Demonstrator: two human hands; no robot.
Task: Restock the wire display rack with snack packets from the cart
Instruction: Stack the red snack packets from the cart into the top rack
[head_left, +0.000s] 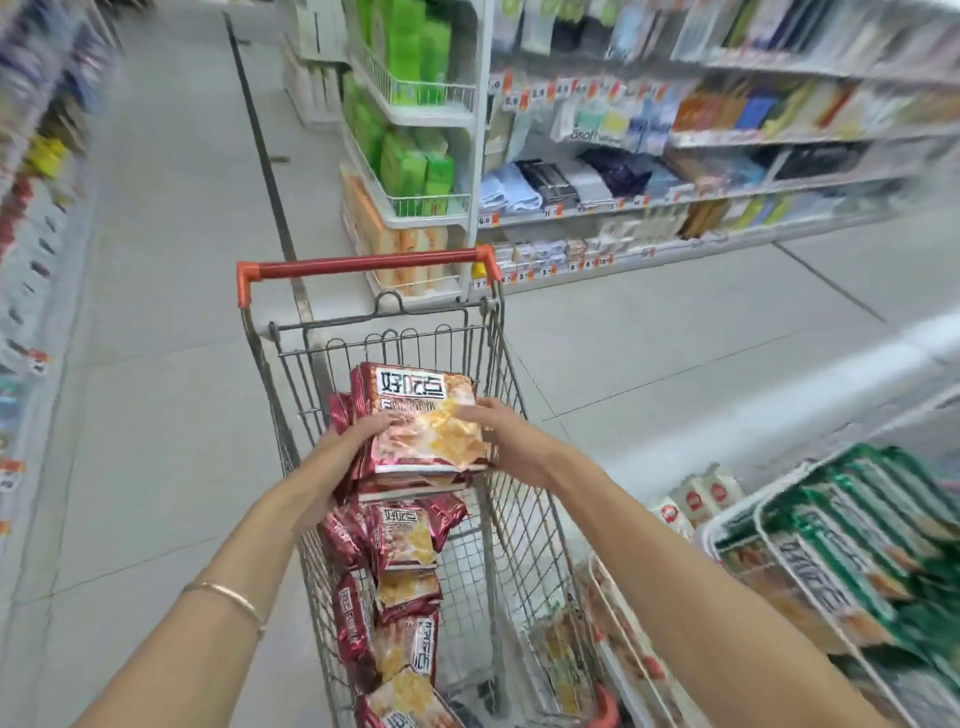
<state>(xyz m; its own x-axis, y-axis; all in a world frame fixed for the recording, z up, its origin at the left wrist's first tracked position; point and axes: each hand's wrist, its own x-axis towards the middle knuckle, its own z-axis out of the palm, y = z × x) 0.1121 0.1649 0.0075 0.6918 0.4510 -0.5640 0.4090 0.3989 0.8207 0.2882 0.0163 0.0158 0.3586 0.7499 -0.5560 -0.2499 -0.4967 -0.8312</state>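
A stack of red snack packets (415, 415) is held above the wire shopping cart (524, 519). My left hand (358, 434) grips the stack's left side and my right hand (501, 431) grips its right side. More red packets (400, 587) lie piled in the cart's basket below. The white wire display rack (769, 525) stands at the lower right and holds rows of green snack packets (872, 535).
The cart's red handle (363, 265) points away from me down the aisle. Stocked shelves (675, 140) line the right side, an end rack of green packs (415, 104) stands ahead, and blurred shelves (31, 208) run along the left. Open grey floor (171, 312) lies left of the cart.
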